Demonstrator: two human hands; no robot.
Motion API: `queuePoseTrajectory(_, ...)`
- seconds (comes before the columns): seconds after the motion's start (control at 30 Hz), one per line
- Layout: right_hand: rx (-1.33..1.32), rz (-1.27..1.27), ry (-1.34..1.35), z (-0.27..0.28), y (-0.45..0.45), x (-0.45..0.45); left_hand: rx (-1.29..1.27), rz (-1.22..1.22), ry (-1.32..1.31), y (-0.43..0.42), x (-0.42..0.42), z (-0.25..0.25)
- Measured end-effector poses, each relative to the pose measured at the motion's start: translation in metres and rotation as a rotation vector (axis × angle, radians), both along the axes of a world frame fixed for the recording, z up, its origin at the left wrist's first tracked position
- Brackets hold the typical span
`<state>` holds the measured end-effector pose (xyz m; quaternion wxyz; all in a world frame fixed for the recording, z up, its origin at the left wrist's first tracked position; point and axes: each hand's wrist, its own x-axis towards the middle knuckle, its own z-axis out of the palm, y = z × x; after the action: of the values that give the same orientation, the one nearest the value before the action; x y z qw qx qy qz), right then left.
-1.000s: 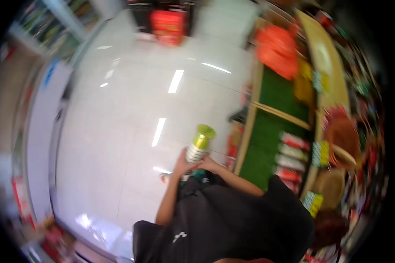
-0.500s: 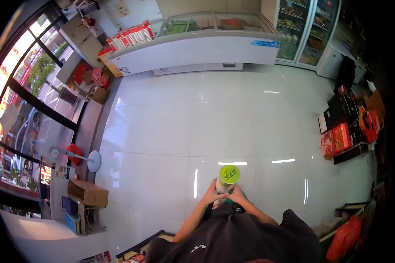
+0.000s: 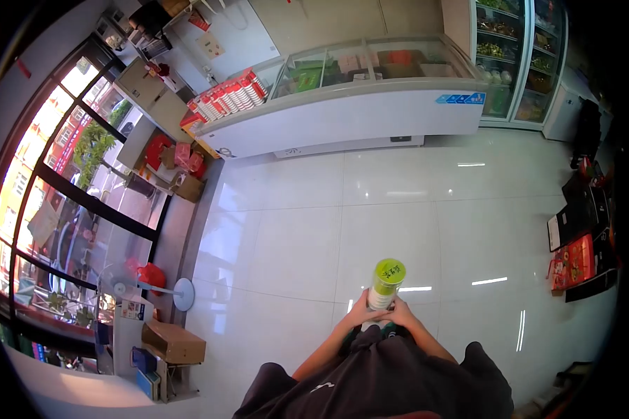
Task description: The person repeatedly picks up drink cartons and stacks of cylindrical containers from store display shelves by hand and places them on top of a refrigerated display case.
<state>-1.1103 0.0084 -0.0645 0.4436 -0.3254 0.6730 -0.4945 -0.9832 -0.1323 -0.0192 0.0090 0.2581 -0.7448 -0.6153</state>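
Observation:
In front of my body I hold a white cylinder with a bright green top (image 3: 388, 271), roughly upright. Dark lettering marks the top, and the lower white part looks ringed; its exact kind is unclear. My left hand (image 3: 360, 309) wraps its lower left side. Against the lower right side, my right hand (image 3: 400, 313) is closed around it. Some of my fingers are hidden behind the cylinder and its base is covered by my hands.
A white chest freezer (image 3: 349, 115) stands ahead, with red-and-white stacked cylinders (image 3: 230, 96) on its left end. Glass-door fridges (image 3: 514, 63) are at the far right. Left are a fan (image 3: 184, 293) and an open cardboard box (image 3: 178, 343); right, a red box (image 3: 573, 262).
The view has shifted, so the freezer, fan and boxes sit lower and further right. Both hands keep their hold on the green-topped cylinder, which now appears slightly to the right.

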Motion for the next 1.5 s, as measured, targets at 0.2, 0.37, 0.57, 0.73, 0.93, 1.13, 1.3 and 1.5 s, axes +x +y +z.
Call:
queuePoseTrajectory(0.2,0.120,0.081,-0.014,0.059,-0.088,-0.076,0.128,0.126,0.086,-0.071,-0.063,0.010)
queuePoseTrajectory(0.37,0.085,0.164,0.135,0.032,-0.160,-0.118,0.312,0.058,0.277,-0.143,-0.100,-0.025)
queuePoseTrajectory(0.57,0.162,0.228,0.236,0.061,-0.286,-0.178,0.406,0.176,0.313,-0.261,-0.155,-0.025)
queuePoseTrajectory(0.73,0.124,0.159,0.250,0.077,-0.397,-0.239,0.496,0.015,0.216,-0.386,-0.218,-0.016)
queuePoseTrajectory(0.93,0.139,0.119,0.202,0.073,-0.512,-0.294,0.307,0.163,0.327,-0.493,-0.275,0.013)
queuePoseTrajectory(1.13,0.098,0.153,0.199,0.048,-0.629,-0.301,0.192,0.192,0.286,-0.602,-0.286,-0.006)
queuePoseTrajectory(1.3,0.014,0.356,0.185,0.058,-0.775,-0.346,0.153,0.288,0.306,-0.718,-0.309,0.022)
queuePoseTrajectory(1.5,-0.158,0.404,0.055,0.067,-0.943,-0.385,-0.105,0.485,0.214,-0.854,-0.339,0.038)
